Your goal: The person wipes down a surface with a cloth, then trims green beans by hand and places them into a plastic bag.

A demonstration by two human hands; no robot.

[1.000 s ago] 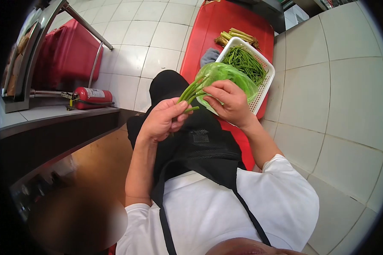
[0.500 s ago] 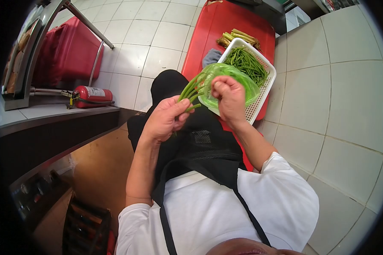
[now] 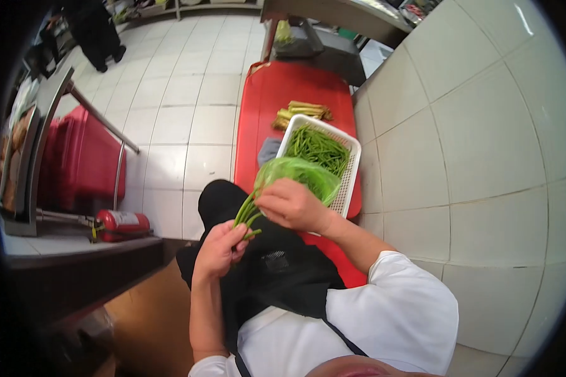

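My left hand (image 3: 219,249) is closed around a small bunch of long green beans (image 3: 243,215), whose upper ends point toward the bag. My right hand (image 3: 294,204) is pinched at the upper part of these beans, its fingertips partly hiding them. Just behind that hand lies a light-green plastic bag (image 3: 295,168), with green pieces showing through it. The bag rests on the near end of a white plastic basket (image 3: 355,157). Cut green beans (image 3: 316,149) fill the far part of the basket.
The basket stands on a red surface (image 3: 255,107), beside a grey cloth (image 3: 269,151) and a bundle of pale stalks (image 3: 303,113). A tiled wall (image 3: 484,157) rises at right. At left are a fire extinguisher (image 3: 122,224) and a red bin (image 3: 85,157). A person in dark clothes (image 3: 94,31) stands far left.
The view has tilted, so everything sits lower and further left. My right hand has come from above the bag to the beans in my left hand.
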